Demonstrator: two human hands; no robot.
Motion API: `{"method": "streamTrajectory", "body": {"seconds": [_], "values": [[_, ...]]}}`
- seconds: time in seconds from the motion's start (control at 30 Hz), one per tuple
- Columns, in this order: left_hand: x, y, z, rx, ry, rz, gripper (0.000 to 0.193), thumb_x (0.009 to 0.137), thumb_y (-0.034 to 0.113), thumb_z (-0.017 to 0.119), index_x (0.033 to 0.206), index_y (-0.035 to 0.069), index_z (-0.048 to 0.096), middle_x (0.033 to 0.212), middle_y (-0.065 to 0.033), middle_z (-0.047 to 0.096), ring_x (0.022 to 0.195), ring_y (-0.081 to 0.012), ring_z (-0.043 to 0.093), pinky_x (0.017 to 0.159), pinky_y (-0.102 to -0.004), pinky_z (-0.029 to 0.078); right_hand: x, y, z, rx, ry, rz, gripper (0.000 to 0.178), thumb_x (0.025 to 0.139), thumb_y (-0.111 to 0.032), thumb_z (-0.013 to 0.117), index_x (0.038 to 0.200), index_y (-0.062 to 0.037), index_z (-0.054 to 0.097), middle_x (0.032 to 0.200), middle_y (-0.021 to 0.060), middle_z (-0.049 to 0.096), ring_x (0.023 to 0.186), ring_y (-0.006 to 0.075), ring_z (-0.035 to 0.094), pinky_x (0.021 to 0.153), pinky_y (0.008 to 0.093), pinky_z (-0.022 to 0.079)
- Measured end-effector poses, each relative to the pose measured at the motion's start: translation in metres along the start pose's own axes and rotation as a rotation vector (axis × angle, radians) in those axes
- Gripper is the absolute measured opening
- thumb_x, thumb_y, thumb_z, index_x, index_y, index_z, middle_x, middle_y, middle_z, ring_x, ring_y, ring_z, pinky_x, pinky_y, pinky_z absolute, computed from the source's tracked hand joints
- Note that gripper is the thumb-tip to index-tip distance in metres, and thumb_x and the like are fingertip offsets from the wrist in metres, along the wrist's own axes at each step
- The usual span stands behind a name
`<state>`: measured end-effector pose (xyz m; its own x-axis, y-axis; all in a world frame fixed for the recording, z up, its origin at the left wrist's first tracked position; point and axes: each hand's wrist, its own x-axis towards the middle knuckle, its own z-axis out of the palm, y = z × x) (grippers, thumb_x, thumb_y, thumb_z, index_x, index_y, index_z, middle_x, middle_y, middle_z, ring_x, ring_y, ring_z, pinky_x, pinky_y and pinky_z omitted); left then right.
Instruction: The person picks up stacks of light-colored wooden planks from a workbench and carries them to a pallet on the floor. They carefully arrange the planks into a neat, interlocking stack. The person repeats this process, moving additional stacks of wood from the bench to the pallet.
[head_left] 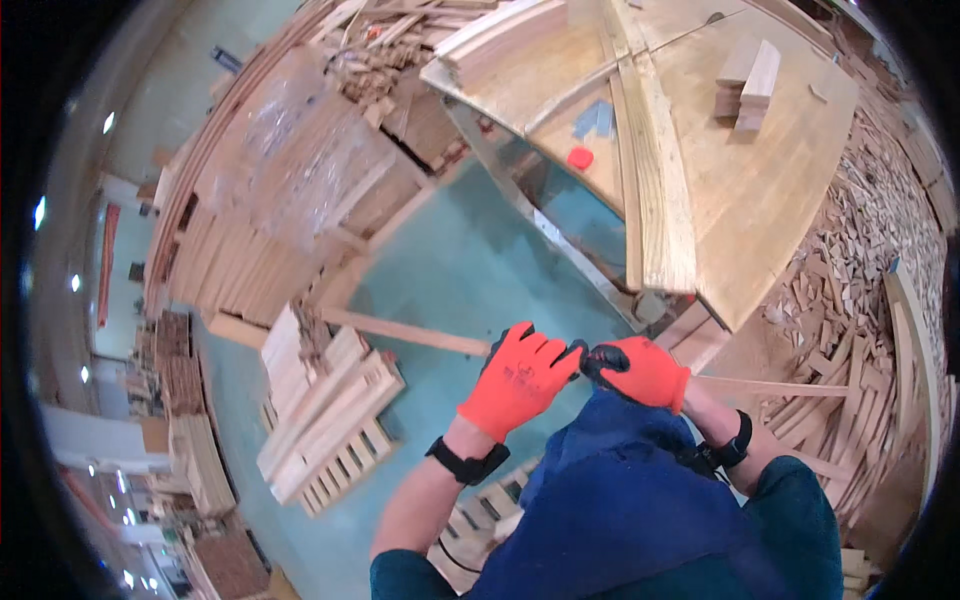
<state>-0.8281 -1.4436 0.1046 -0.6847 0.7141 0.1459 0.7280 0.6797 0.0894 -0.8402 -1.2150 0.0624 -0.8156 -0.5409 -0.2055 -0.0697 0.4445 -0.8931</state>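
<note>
Both my hands wear orange gloves with dark fingertips and meet in front of my body. My left hand (523, 378) is closed, its fingers curled down. My right hand (640, 372) is closed too, its dark thumb touching the left fingertips. A long, thin wooden strip (410, 331) sticks out to the left of my left hand. A similar length runs out to the right past my right wrist, in line with it, so it looks like one strip in both hands. Its middle is hidden behind the gloves.
Ahead stands a wooden worktable (770, 200) with a long beam (662, 190), short blocks (748, 85) and a red round object (580, 158). Planks lie on a pallet (330, 425) at left. Plastic-wrapped boards (310, 170) are behind it. Offcuts (850, 270) heap up at right.
</note>
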Motion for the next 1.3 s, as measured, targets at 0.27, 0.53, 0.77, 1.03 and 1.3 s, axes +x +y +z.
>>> {"method": "streamTrajectory", "body": {"seconds": [0.27, 0.53, 0.77, 1.03, 1.3], "values": [[0.054, -0.142, -0.008, -0.087, 0.032, 0.085, 0.041, 0.075, 0.019, 0.077, 0.114, 0.014, 0.064, 0.102, -0.0022, 0.065, 0.095, -0.0214, 0.062, 0.101, -0.0463, 0.043, 0.119, -0.030, -0.029, -0.088, 0.134, 0.061, 0.025, 0.090, -0.033, 0.060, 0.094, -0.0091, 0.066, 0.073, 0.0096, 0.067, 0.073, 0.0283, 0.066, 0.071, 0.0393, 0.051], [0.144, -0.287, -0.019, -0.131, 0.183, 0.397, 0.051, 0.071, 0.020, 0.081, 0.118, 0.014, 0.064, 0.109, -0.0039, 0.064, 0.104, -0.0231, 0.060, 0.104, -0.0504, 0.040, 0.219, -0.065, -0.071, -0.129, 0.448, 0.145, 0.028, 0.092, -0.035, 0.059, 0.093, -0.0078, 0.066, 0.075, 0.0133, 0.066, 0.075, 0.0321, 0.065, 0.070, 0.0407, 0.050], [0.238, -0.339, -0.028, -0.244, 0.152, 0.674, 0.052, 0.073, 0.016, 0.079, 0.122, 0.015, 0.061, 0.108, -0.0038, 0.064, 0.102, -0.0249, 0.060, 0.102, -0.0496, 0.039, 0.241, -0.084, -0.085, -0.200, 0.761, 0.373, 0.022, 0.089, -0.021, 0.061, 0.102, -0.0050, 0.068, 0.091, 0.0165, 0.069, 0.079, 0.0331, 0.063, 0.077, 0.0404, 0.050], [0.357, -0.342, 0.008, -0.252, 0.201, 0.916, 0.046, 0.073, 0.016, 0.079, 0.116, 0.015, 0.064, 0.102, -0.0042, 0.065, 0.097, -0.0247, 0.062, 0.098, -0.0489, 0.042, 0.255, -0.050, -0.137, 0.029, 0.916, 0.472, 0.029, 0.092, -0.034, 0.058, 0.095, -0.0069, 0.068, 0.088, 0.0195, 0.067, 0.083, 0.0398, 0.062, 0.076, 0.0457, 0.048], [0.468, -0.356, 0.027, -0.190, 0.149, 1.000, 0.049, 0.072, 0.018, 0.079, 0.119, 0.017, 0.064, 0.106, -0.0025, 0.064, 0.103, -0.0243, 0.060, 0.102, -0.0499, 0.040, 0.284, -0.016, -0.218, -0.005, 0.978, 0.501, 0.030, 0.092, -0.035, 0.056, 0.099, -0.0089, 0.068, 0.091, 0.0175, 0.068, 0.086, 0.0374, 0.064, 0.078, 0.0442, 0.050]]}}
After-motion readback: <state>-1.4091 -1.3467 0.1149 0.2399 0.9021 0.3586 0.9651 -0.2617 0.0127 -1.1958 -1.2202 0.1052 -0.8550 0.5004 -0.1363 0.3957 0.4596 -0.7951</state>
